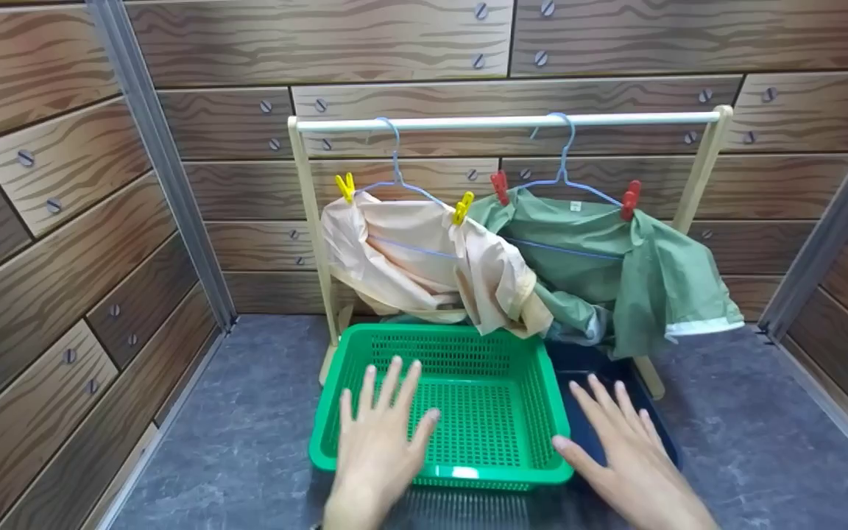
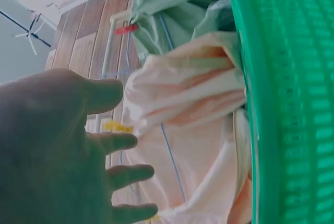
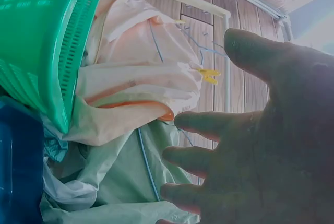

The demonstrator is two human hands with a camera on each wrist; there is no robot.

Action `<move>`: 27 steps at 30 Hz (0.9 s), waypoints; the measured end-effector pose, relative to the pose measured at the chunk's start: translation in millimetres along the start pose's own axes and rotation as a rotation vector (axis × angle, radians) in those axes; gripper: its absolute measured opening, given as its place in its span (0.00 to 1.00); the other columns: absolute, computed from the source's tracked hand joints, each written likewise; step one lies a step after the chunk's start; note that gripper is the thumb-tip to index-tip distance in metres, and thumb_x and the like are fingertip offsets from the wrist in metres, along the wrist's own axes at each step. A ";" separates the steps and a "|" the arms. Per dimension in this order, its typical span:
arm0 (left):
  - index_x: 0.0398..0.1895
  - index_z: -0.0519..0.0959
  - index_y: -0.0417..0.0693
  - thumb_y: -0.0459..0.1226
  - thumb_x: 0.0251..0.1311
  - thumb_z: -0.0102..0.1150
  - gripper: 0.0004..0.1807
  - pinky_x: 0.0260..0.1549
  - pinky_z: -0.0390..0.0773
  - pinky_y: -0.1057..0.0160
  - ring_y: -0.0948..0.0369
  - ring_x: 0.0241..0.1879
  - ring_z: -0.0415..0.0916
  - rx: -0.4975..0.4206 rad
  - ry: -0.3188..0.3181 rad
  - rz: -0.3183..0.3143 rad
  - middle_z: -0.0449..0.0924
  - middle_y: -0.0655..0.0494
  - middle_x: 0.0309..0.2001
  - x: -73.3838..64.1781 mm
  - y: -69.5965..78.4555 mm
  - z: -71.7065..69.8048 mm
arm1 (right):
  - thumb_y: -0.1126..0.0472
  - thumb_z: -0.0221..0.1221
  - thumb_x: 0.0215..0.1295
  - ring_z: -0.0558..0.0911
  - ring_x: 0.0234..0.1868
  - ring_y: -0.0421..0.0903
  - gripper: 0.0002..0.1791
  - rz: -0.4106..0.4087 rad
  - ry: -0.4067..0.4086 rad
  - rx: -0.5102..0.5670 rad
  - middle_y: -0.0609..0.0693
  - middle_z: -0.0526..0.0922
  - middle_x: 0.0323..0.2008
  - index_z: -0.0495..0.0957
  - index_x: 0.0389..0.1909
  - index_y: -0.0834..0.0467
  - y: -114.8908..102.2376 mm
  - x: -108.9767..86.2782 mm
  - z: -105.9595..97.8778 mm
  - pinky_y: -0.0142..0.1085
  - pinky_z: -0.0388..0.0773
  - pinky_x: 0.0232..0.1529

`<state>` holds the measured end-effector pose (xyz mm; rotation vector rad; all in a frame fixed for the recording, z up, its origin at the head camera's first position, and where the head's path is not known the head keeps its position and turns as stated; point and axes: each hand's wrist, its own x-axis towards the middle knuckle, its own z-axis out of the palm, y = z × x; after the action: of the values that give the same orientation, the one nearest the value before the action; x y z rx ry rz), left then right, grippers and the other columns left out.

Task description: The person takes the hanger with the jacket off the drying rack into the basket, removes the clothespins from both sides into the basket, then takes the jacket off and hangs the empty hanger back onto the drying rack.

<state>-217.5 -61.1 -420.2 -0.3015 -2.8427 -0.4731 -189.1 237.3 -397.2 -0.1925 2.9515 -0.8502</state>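
Note:
Fingers spread, my left hand (image 1: 380, 442) hovers over the left part of a green plastic basket (image 1: 468, 475) and holds nothing. My right hand (image 1: 626, 456), also spread and holding nothing, is at the basket's right side, over a dark blue tub (image 1: 582, 412). Behind the basket, a pale pink garment (image 1: 417, 250) hangs from a blue hanger (image 1: 397, 158) with yellow clothespins (image 1: 462, 208) on it. To its right a green garment (image 1: 578, 221) hangs on another blue hanger (image 1: 564, 158), with red clothespins (image 1: 631, 200). Both garments sag in folds behind the basket rim.
A small rack with a white rail (image 1: 468, 123) and pale wooden legs (image 1: 696, 177) carries both hangers. Wood-patterned walls (image 1: 409, 44) enclose the back and sides. Grey marbled floor (image 1: 247, 427) lies around the basket and tub.

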 end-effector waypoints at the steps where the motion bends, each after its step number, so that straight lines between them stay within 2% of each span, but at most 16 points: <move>1: 0.73 0.46 0.71 0.68 0.61 0.23 0.37 0.61 0.39 0.37 0.48 0.71 0.37 0.009 0.018 -0.006 0.44 0.62 0.73 2.3 -3.4 -1.1 | 0.25 0.42 0.57 0.34 0.70 0.64 0.47 -0.005 0.001 -0.003 0.56 0.40 0.73 0.48 0.73 0.46 -1.3 1.3 -0.2 0.66 0.30 0.58; 4: 0.73 0.47 0.69 0.67 0.62 0.24 0.36 0.61 0.39 0.37 0.49 0.71 0.35 0.048 0.075 -0.034 0.43 0.61 0.73 8.8 -17.3 -5.3 | 0.24 0.42 0.56 0.34 0.70 0.62 0.47 -0.025 0.000 -0.016 0.55 0.41 0.73 0.47 0.73 0.44 -6.4 7.1 -1.4 0.65 0.30 0.59; 7: 0.73 0.46 0.68 0.67 0.62 0.24 0.37 0.62 0.37 0.38 0.50 0.71 0.33 0.081 0.107 -0.070 0.41 0.60 0.73 14.2 -35.5 -11.7 | 0.24 0.42 0.56 0.36 0.71 0.61 0.47 -0.061 0.017 -0.063 0.54 0.43 0.73 0.48 0.72 0.42 -12.6 13.4 -4.2 0.63 0.31 0.61; 12: 0.73 0.44 0.66 0.67 0.62 0.23 0.38 0.61 0.31 0.38 0.48 0.71 0.32 0.124 0.137 -0.110 0.36 0.58 0.73 27.0 -71.6 -28.5 | 0.24 0.42 0.56 0.38 0.71 0.60 0.46 -0.135 0.069 -0.153 0.53 0.45 0.73 0.50 0.72 0.42 -21.9 24.1 -12.3 0.63 0.33 0.61; 16: 0.74 0.45 0.63 0.64 0.64 0.29 0.37 0.60 0.30 0.37 0.46 0.70 0.33 0.124 0.145 -0.124 0.37 0.55 0.74 40.0 -94.2 -39.3 | 0.24 0.41 0.57 0.39 0.71 0.60 0.46 -0.161 0.064 -0.197 0.53 0.45 0.72 0.49 0.72 0.44 -26.8 36.0 -18.1 0.62 0.33 0.61; 19: 0.74 0.46 0.60 0.61 0.66 0.36 0.36 0.60 0.32 0.36 0.45 0.70 0.33 0.117 0.149 -0.131 0.38 0.54 0.74 51.2 -104.9 -41.5 | 0.24 0.40 0.57 0.40 0.71 0.59 0.47 -0.178 0.069 -0.228 0.53 0.46 0.72 0.50 0.72 0.46 -29.8 45.9 -21.1 0.61 0.34 0.62; 22: 0.74 0.47 0.59 0.60 0.66 0.37 0.36 0.60 0.34 0.35 0.45 0.71 0.33 0.105 0.162 -0.136 0.38 0.53 0.74 64.8 -112.7 -39.9 | 0.25 0.40 0.58 0.43 0.71 0.58 0.46 -0.213 0.112 -0.247 0.53 0.49 0.72 0.51 0.72 0.47 -32.0 54.5 -24.7 0.60 0.36 0.63; 27: 0.72 0.52 0.57 0.59 0.66 0.39 0.35 0.60 0.40 0.35 0.48 0.71 0.35 0.020 0.278 -0.138 0.37 0.56 0.74 91.3 -124.3 -35.1 | 0.30 0.43 0.62 0.51 0.70 0.54 0.42 -0.330 0.239 -0.217 0.51 0.56 0.70 0.55 0.71 0.48 -36.4 66.0 -28.7 0.57 0.46 0.64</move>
<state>-326.9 -173.4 -399.4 -0.0314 -2.6041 -0.4728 -253.5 212.7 -355.3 -0.6476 3.2923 -0.6138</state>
